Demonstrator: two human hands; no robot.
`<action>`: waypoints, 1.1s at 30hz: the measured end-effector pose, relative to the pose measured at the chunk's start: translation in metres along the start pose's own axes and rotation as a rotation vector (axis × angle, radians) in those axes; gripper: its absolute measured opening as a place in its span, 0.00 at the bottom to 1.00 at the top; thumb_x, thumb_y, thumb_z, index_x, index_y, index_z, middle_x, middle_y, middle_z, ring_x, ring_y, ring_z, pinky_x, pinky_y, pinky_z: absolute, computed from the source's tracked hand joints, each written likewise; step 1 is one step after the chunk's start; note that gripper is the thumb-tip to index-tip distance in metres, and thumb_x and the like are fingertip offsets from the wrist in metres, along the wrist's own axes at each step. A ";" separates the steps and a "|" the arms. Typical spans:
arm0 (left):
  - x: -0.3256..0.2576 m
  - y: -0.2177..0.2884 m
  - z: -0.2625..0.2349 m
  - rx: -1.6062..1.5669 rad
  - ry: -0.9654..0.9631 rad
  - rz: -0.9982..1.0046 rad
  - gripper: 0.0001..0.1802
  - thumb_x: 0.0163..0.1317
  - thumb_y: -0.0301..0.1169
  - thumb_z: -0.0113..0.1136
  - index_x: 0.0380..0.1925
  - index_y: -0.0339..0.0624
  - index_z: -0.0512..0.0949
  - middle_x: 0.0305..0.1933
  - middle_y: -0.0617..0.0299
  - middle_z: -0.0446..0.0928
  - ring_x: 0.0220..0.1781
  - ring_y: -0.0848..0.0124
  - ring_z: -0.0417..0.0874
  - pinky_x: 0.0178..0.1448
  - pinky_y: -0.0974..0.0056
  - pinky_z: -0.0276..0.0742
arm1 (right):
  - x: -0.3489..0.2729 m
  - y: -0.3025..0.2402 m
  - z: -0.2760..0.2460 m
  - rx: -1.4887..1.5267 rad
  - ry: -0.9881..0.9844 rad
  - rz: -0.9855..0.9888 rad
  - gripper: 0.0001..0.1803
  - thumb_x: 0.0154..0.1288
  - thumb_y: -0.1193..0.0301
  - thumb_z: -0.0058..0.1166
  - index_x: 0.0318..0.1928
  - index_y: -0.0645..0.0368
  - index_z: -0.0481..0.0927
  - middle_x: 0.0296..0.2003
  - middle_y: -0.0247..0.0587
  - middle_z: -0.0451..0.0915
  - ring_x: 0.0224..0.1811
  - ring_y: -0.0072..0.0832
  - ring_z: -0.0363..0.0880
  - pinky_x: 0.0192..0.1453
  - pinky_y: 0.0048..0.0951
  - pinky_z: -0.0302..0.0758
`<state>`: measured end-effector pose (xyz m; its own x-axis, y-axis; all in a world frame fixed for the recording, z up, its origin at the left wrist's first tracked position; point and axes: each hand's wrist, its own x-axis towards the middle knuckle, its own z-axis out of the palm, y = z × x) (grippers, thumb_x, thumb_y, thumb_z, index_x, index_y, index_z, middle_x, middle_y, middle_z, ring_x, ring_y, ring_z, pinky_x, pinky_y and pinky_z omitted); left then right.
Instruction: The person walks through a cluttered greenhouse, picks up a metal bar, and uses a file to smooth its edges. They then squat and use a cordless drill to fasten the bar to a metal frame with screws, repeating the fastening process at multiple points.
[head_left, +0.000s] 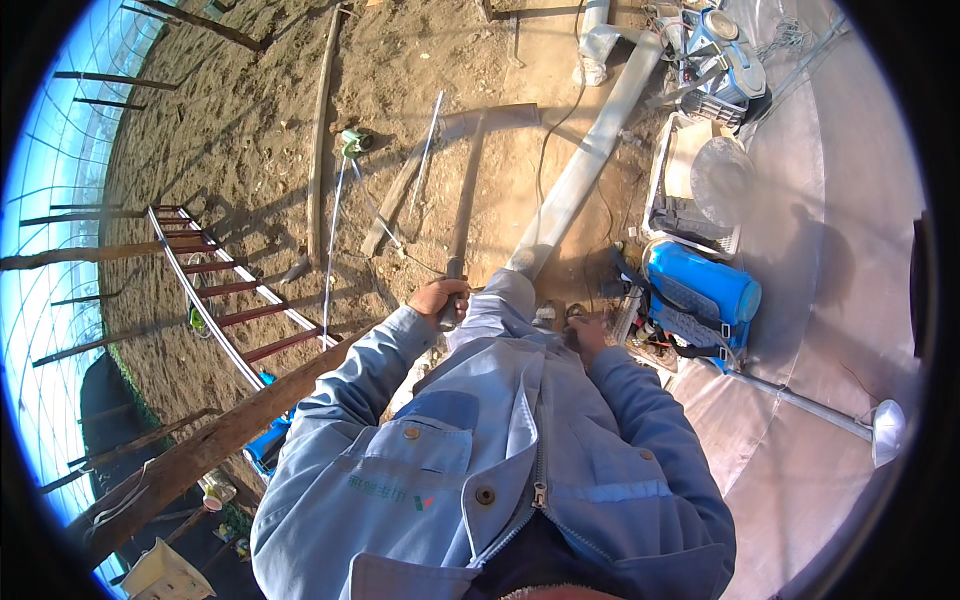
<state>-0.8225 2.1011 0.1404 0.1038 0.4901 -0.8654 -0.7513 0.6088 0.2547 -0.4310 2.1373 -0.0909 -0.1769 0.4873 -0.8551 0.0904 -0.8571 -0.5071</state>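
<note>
Where the left hand (pixel 437 296) meets the long-handled tool (pixel 466 200), the fingers are closed around the near end of the shaft, with a short dark stub showing on the wearer's side of the grip. From this grip, the long axis runs away from the body, leaning slightly to the right. At the far end, the flat head (pixel 515 119) sits crosswise to the shaft, low over the soil (pixel 410 50); whether its edge bears on the ground cannot be told.

The left hand is the nearer of the two, being already on the shaft. The right hand (pixel 592 335) is at the wearer's right side, apart from the tool, with the front of the jacket (pixel 560 420) lying between the two hands. Relative to the right fingers, the shaft lies to the left and forward. These fingers are partly in shade and appear curled; their opening, and anything they may hold, cannot be determined.

Alongside the shaft, note two neighbours: a pale tube (pixel 590 155) slants away on the right, and a short wooden plank (pixel 394 205) lies on the left. Both are clear of the shaft.
</note>
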 end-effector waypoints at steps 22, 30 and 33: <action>0.017 -0.062 -0.299 1.166 0.467 -0.230 0.41 0.50 0.61 0.76 0.55 0.40 0.84 0.48 0.44 0.88 0.53 0.50 0.90 0.55 0.48 0.83 | 0.165 -0.179 0.347 -0.209 -0.248 0.410 0.16 0.73 0.56 0.65 0.48 0.54 0.83 0.35 0.35 0.85 0.34 0.25 0.85 0.39 0.29 0.85; -0.022 -0.069 -0.268 0.991 0.504 -0.318 0.43 0.49 0.61 0.76 0.57 0.42 0.83 0.50 0.44 0.87 0.55 0.50 0.89 0.57 0.48 0.82 | 0.257 -0.202 0.446 -0.278 -0.207 0.327 0.25 0.61 0.58 0.74 0.49 0.66 0.85 0.43 0.46 0.86 0.41 0.38 0.83 0.41 0.46 0.78; -0.036 -0.061 -0.244 0.927 0.538 -0.361 0.43 0.49 0.61 0.77 0.58 0.43 0.82 0.51 0.44 0.87 0.55 0.50 0.88 0.58 0.48 0.82 | 0.312 -0.184 0.465 -0.468 0.016 0.334 0.28 0.59 0.58 0.75 0.50 0.70 0.86 0.44 0.49 0.88 0.40 0.38 0.85 0.41 0.45 0.80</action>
<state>-0.9395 1.8941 0.0501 -0.2454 -0.0040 -0.9694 0.0627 0.9978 -0.0199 -0.9584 2.3696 -0.2143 -0.0500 0.2087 -0.9767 0.5634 -0.8016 -0.2001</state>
